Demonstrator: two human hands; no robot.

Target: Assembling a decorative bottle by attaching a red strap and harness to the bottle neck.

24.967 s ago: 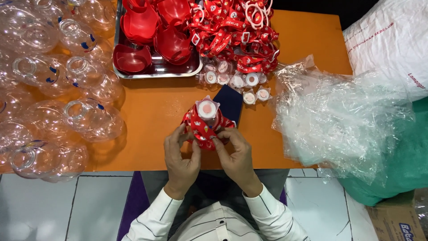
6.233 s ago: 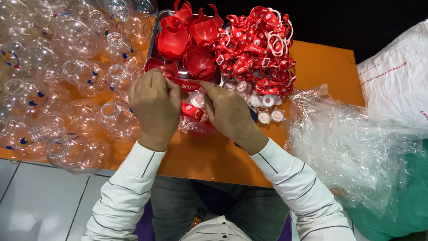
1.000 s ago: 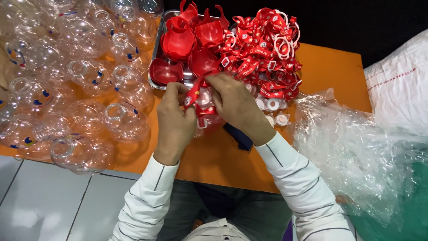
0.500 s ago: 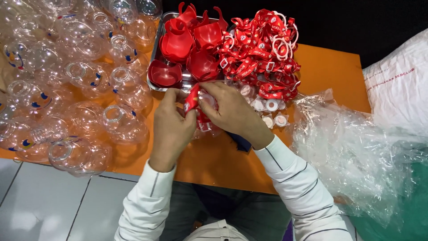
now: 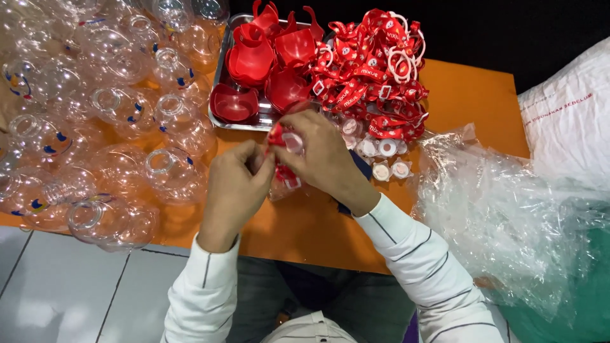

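A small clear bottle with a red strap (image 5: 284, 141) is held between both hands above the orange bench (image 5: 305, 222), just in front of the metal tray (image 5: 219, 89). The left hand (image 5: 238, 184) pinches the strap; the right hand (image 5: 324, 155) is clenched over the bottle from the right. Its body and axis are mostly hidden by fingers.

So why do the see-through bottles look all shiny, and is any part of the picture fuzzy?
Head view: light from above throws white glare on the clear bottles and the crumpled plastic bags; the left hand and right hand are slightly blurred where they pinch the red strap; the metal tray and orange table look sharp; the far background is black.
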